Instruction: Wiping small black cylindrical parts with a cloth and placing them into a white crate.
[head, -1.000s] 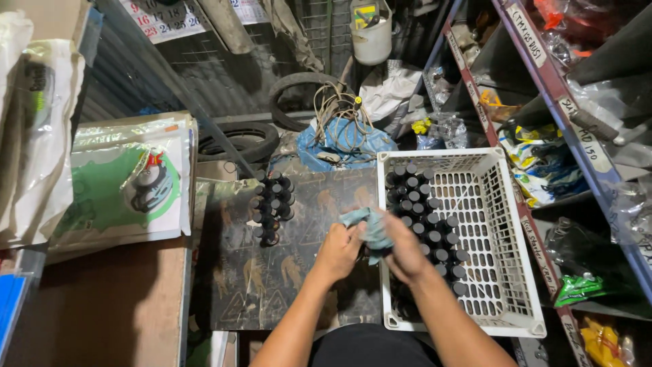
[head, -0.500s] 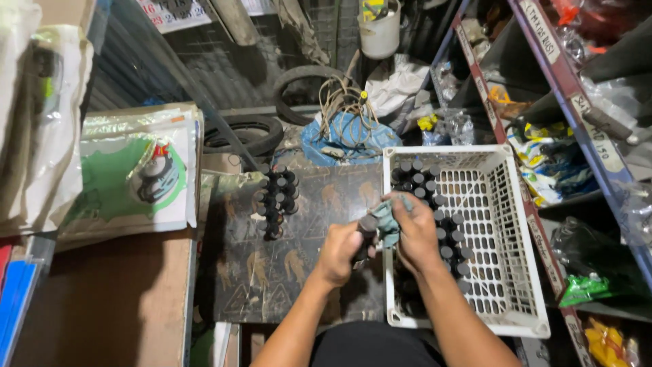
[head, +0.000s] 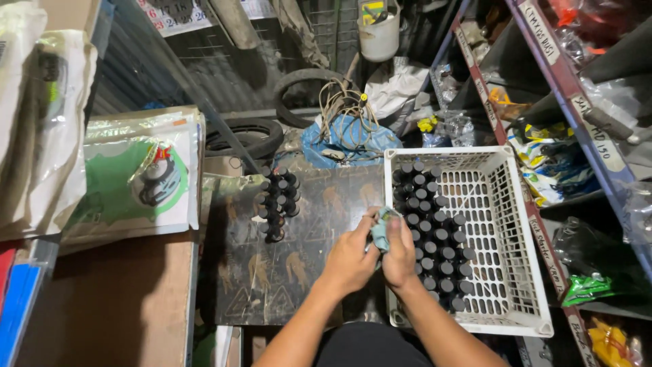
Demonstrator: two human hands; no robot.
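Hands are meeting at the white crate (head: 523, 272) rim: my left hand (head: 350, 257) and right hand (head: 401, 253) are clenching a blue-green cloth (head: 382, 231), wiping. I judge firm rubbing above the black bottles (head: 435, 245) is working best.

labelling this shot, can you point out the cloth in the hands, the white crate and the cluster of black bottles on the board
cloth (head: 381, 230), head view, on the bluish fold between the hands
white crate (head: 511, 234), head view, on its right lattice wall
black bottles (head: 277, 202), head view, on the cluster's middle caps
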